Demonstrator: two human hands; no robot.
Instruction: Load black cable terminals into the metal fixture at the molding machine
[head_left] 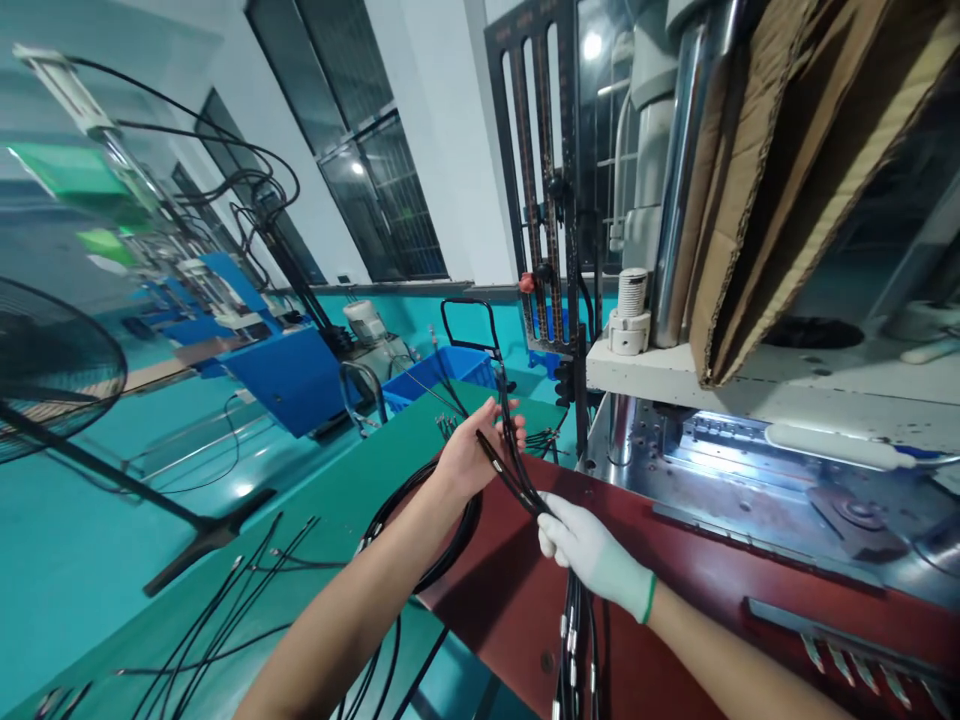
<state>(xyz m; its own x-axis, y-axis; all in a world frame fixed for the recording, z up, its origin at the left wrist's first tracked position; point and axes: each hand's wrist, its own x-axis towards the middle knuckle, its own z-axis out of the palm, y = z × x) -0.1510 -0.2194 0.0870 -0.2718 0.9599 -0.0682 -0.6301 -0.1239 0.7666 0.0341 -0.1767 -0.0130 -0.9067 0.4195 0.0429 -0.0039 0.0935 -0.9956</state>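
My right hand (592,552), in a white glove, is closed in a full grip around a bundle of thin black cables (525,480), roughly at its middle. My bare left hand (471,452) sits just above and to the left of that grip, fingers (491,410) curled loosely around the upper ends of the same bundle, thumb pressing a few strands apart from the rest. So both hands have hold of the cables, the right one tight, the left one lighter.

From my right grip the bundle hangs down over the dark red desk (660,580), and I can see small metal fittings (570,630) on the strands below the glove. To the left of my left hand, more cable lies in a loose coil (442,540) on the green desk (330,500), with loose strands (225,600) spread further off.

I judge these cables light and limp: they bend wherever they are not held, and single strands would slip out of a slack grip. The jacket looks smooth, so the glove helps. The best place to take hold seems to be around the whole bundle, clear of the metal fittings, with the other hand near the ends to keep them together.

Beyond my hands, to the right, stands a machine with a lit metal bed (735,470).
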